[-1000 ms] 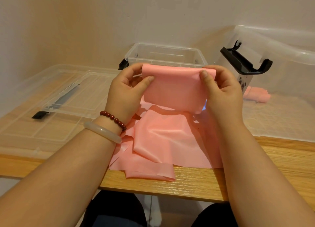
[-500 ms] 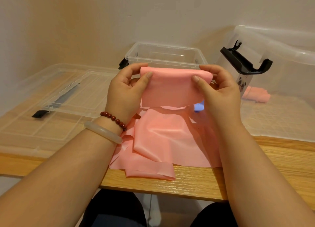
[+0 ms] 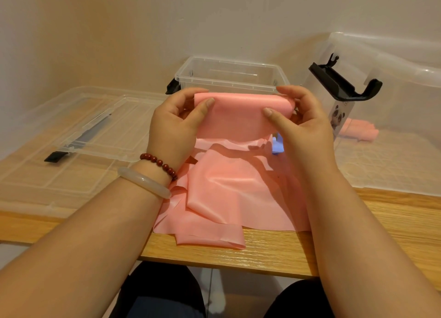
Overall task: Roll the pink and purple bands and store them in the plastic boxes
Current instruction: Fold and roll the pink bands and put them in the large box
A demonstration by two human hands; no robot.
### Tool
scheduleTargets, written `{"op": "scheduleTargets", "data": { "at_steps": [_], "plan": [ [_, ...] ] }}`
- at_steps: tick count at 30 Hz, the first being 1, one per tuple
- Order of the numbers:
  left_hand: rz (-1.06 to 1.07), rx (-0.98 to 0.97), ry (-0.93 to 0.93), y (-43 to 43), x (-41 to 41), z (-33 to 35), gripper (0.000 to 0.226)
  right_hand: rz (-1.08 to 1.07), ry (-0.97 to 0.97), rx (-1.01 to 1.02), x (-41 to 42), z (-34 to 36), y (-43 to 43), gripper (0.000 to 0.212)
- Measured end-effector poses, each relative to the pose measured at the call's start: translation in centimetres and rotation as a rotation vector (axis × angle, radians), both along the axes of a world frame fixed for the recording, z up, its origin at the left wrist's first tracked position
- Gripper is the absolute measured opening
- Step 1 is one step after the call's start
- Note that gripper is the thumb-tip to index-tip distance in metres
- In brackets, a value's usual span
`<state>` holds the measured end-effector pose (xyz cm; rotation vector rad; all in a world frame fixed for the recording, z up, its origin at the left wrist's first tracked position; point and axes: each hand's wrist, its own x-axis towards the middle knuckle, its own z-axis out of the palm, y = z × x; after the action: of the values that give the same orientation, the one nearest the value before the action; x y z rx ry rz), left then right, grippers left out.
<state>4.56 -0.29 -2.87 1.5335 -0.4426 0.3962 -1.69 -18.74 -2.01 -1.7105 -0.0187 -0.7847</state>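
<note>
Lid [image 3: 78,126]: it lies flat on the table [image 3: 358,212] at far left, well apart from your work.

Left hand [image 3: 174,126]: your thumb and curled fingers pinch the left end of the rolled part, held up above the table.

Band [image 3: 238,119]: the likely risk is a lopsided roll. If one hand turns faster than the other, the edges will probably step out into a cone. A slack pinch could also let the slick turns spring loose. The pink sheet is thin, glossy and limp. Its top is wound into a short, soft tube between your hands. From there it hangs as a flat curtain to a crumpled, overlapping heap at the near edge of the table. One fold lies close to that edge and could slide off if you drag it.

Box [image 3: 229,65]: the clear box stands open just behind the roll, with nothing visible inside.

Right hand [image 3: 307,131]: your thumb is in front and your fingers are curled behind, gripping the right end of the roll.

Purple bit [image 3: 278,147]: a small bluish-purple thing peeks out under your right hand, beside the hanging sheet. Too little shows to say what it is, and it may snag the tail as the tail rises.

Big box [image 3: 393,98]: it stands open at far right with a black handle. A pink roll [image 3: 358,131] lies inside.
</note>
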Motion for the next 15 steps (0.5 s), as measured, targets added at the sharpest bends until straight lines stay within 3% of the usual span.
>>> {"op": "scheduleTargets", "data": {
  "at_steps": [9,15],
  "plan": [
    [-0.14,-0.044,0.019,-0.11,-0.24,0.15,0.038,-0.068,-0.01,0.073,0.09,0.12,0.22,0.013],
    [-0.052,-0.012,-0.012,-0.07,-0.24,0.14,0.017,-0.055,0.013,0.051,0.01,0.18,0.27,0.026]
  ]
}}
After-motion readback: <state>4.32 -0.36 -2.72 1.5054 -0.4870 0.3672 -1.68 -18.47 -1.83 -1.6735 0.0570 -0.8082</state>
